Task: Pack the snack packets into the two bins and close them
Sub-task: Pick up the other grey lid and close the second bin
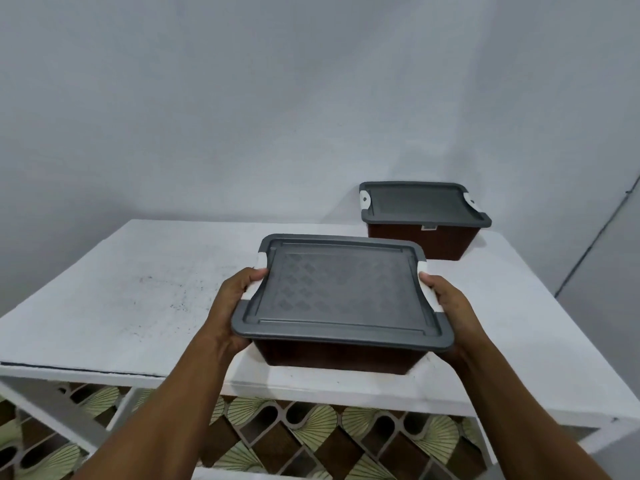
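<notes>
A dark brown bin with a grey lid (341, 294) sits near the front edge of the white table (121, 299). My left hand (235, 299) grips its left side, thumb on the white latch. My right hand (450, 306) grips the right side, thumb on that side's white latch. A second brown bin (422, 209) with a grey lid on it stands at the table's back right, apart from both hands. No snack packets are in view; the lids hide both bins' insides.
The table stands against a pale grey wall. A patterned floor of brown and green tiles (311, 438) shows below the table's front edge. The table's left half carries only dark specks.
</notes>
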